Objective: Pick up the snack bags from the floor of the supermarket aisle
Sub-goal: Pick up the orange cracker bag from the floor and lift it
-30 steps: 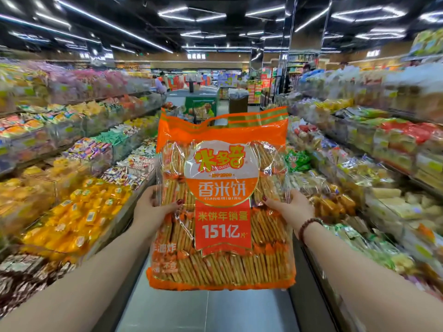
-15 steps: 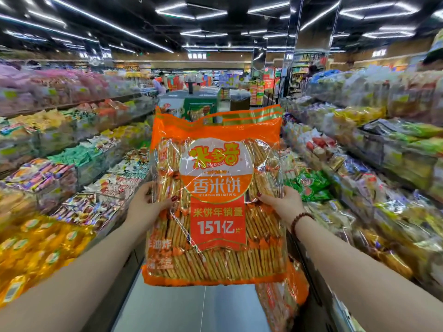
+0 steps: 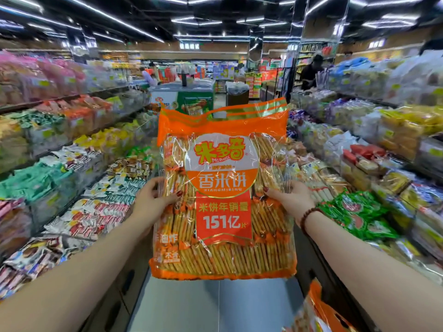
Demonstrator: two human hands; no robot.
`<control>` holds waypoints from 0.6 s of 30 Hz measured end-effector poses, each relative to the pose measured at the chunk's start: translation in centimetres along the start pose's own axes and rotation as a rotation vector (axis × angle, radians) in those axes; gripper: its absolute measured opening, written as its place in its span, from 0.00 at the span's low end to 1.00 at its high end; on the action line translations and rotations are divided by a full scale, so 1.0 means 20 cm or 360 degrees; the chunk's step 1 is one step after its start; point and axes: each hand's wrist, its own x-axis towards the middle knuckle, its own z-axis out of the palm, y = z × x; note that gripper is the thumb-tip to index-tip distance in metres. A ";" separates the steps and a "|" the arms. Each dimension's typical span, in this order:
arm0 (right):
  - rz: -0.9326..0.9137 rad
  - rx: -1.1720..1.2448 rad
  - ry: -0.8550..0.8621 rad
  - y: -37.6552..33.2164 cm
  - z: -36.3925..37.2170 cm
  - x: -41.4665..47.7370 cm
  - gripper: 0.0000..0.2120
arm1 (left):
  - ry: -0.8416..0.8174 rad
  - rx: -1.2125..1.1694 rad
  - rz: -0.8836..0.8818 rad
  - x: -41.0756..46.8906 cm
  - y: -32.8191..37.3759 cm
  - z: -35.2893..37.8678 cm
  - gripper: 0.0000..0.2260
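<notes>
Head view: a big orange bag (image 3: 223, 200) of rice crackers hangs upright at frame centre, off the floor, with its printed front facing the camera. The left hand (image 3: 153, 202) grips its 9 o'clock edge, thumb curled over the front and fingers hidden behind. The right hand (image 3: 292, 202), with a bracelet (image 3: 309, 215) on the wrist, grips the 3 o'clock edge the same way. The bag's top edge, with a handle cut-out, stands free at 12 o'clock. Its bottom seam hangs clear above the grey floor (image 3: 203, 307) at 6 o'clock.

A second bag (image 3: 318, 312), also orange, shows partly at 5 o'clock, cut off by the frame's lower edge. Whether it lies on the floor I cannot tell.

Left shelves (image 3: 72, 164) at 9 o'clock and right shelves (image 3: 359, 164) at 3 o'clock are packed with snack packets, and their front edges leave a narrow open strip of floor between them. Past the bag at 12 o'clock a green chest (image 3: 187, 97) closes the aisle. A person (image 3: 311, 73) stands at 1 o'clock by the far shelves.
</notes>
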 end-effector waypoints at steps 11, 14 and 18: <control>0.0058 0.0015 0.0009 0.10 0.42 1.31 0.12 | 0.0017 0.0096 -0.0003 1.33 -0.22 0.32 0.20; 0.0089 0.0011 -0.0023 0.14 0.50 1.75 0.20 | 0.0021 0.0112 -0.0065 1.71 -0.27 0.47 0.21; 0.0092 0.0031 -0.0062 0.09 0.60 2.29 0.27 | 0.0037 0.0135 -0.0074 2.20 -0.23 0.63 0.22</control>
